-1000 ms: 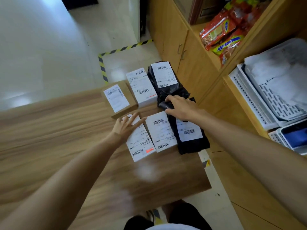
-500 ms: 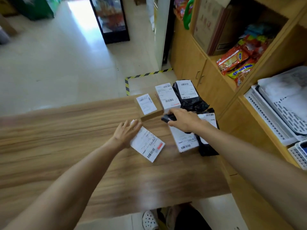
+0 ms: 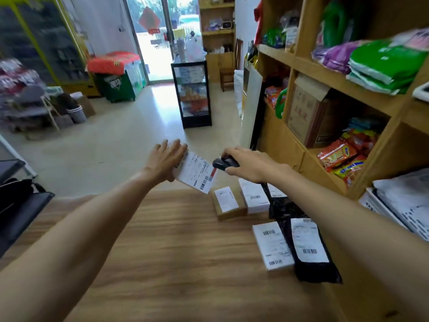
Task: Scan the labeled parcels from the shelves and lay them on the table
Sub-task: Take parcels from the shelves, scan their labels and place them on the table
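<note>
A white labeled parcel (image 3: pixel 193 171) that lay flat on the wooden table (image 3: pixel 162 240) a moment ago is now lifted above the table's far edge, label tilted toward the scanner. The left hand (image 3: pixel 166 160) backs it with fingers spread nearly flat, thumb hidden behind; the hold looks light, more a prop than a clamp. The right hand (image 3: pixel 247 165), raised off the table too, is wrapped closed around a black handheld scanner (image 3: pixel 224 163), its nose just beside the parcel's upper right corner.

On the table, toward its right end, five parcels rest in two rows: a brown box (image 3: pixel 228 202) and a white box (image 3: pixel 254 196) at the far edge beside a black mailer bag (image 3: pixel 282 206) partly hidden by the forearm, and nearer, a white parcel (image 3: pixel 272 245) touching a second black mailer (image 3: pixel 311 254). The lift suggests this parcel is being scanned, or rescanned, before being set back down.
</note>
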Action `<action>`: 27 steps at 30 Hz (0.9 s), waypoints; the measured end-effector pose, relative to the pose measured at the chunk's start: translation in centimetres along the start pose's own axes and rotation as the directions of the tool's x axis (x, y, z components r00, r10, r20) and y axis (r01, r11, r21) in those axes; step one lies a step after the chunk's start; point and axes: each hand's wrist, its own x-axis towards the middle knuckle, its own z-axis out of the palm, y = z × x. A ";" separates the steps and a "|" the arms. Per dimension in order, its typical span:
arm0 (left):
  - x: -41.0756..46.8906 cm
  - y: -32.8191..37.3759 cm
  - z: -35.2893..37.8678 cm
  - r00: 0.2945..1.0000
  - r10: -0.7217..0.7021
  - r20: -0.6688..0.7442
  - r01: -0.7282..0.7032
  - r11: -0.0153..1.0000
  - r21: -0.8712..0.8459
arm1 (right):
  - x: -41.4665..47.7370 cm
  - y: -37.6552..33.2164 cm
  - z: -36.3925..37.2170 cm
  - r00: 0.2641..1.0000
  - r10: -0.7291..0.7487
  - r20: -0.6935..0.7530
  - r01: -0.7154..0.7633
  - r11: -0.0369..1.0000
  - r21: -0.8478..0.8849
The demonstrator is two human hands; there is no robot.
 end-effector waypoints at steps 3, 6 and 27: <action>1.1 -0.9 -2.3 0.998 -0.047 -0.029 0.047 0.998 -0.030 | 0.3 0.5 -2.4 0.998 -0.067 0.015 0.068 0.991 -0.116; 1.5 -0.7 -4.0 0.997 -0.068 -0.034 0.068 0.997 -0.025 | 0.2 1.7 -4.5 0.994 -0.102 0.039 0.107 0.978 -0.177; 2.6 6.8 -8.3 0.972 -0.227 0.055 0.224 0.973 0.056 | -2.5 9.5 -6.6 0.941 -0.248 0.232 0.310 0.906 -0.289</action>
